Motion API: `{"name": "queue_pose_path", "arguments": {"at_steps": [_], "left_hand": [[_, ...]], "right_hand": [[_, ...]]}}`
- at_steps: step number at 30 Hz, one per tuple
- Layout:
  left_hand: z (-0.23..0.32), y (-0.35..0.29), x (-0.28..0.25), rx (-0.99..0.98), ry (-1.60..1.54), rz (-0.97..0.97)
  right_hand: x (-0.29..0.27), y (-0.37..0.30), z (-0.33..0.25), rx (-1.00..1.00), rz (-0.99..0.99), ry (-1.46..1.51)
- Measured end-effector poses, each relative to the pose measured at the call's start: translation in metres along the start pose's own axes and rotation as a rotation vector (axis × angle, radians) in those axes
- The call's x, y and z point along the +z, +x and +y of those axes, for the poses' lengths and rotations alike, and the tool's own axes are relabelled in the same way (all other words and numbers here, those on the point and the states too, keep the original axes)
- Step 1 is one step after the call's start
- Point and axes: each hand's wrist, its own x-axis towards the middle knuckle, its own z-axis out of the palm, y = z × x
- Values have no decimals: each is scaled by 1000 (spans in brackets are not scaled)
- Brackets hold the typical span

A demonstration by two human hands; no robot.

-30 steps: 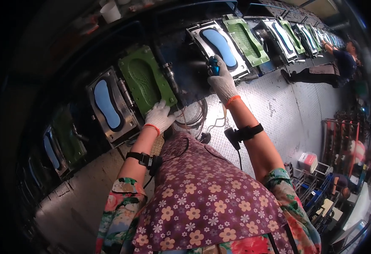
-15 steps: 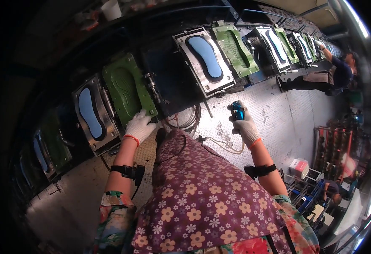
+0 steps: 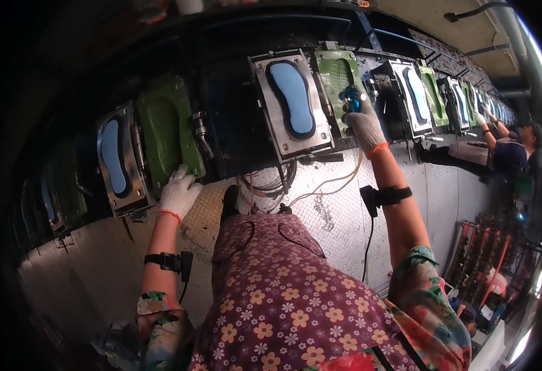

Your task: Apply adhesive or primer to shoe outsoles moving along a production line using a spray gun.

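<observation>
My gloved left hand [image 3: 179, 193], fingers apart, rests on the near end of a green shoe-sole mould half [image 3: 155, 127] with a hollow in it. Hinged beside that half is a metal plate [image 3: 126, 139] bearing a light blue sole-shaped piece [image 3: 112, 154]. My gloved right hand [image 3: 367, 128] grips a blue air gun [image 3: 353, 98], held over another green mould half [image 3: 328, 68]. A thin yellowish hose [image 3: 345, 181] runs up toward that hand. Left of this second half sits a metal plate [image 3: 269, 93] with its own blue sole-shaped piece [image 3: 292, 93].
More open moulds [image 3: 433, 93] line the bench to the right, where a co-worker [image 3: 507, 151] reaches toward them. Coiled hoses [image 3: 274, 180] lie on the metal tread floor [image 3: 326, 210] by my foot. A handle [image 3: 323, 158] juts from the bench edge. A rack [image 3: 478, 256] stands at the right.
My right hand has carried the air gun up and forward, from above the floor to over the right green mould half. My left hand stays on the left mould; the view has shifted.
</observation>
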Motion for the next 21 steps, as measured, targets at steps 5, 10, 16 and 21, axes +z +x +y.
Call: {"name": "queue_pose_path", "arguments": {"at_steps": [5, 10, 16, 21], "left_hand": [[3, -1, 14, -76, 16, 48], [9, -2, 24, -111, 1, 108], [23, -6, 20, -175, -47, 116], [30, -4, 18, -226, -81, 97]], "right_hand": [[-1, 78, -46, -209, -16, -21], [-45, 101, -55, -250, -38, 221], [-98, 16, 10, -85, -64, 390], [-129, -74, 81, 124, 6, 416]]}}
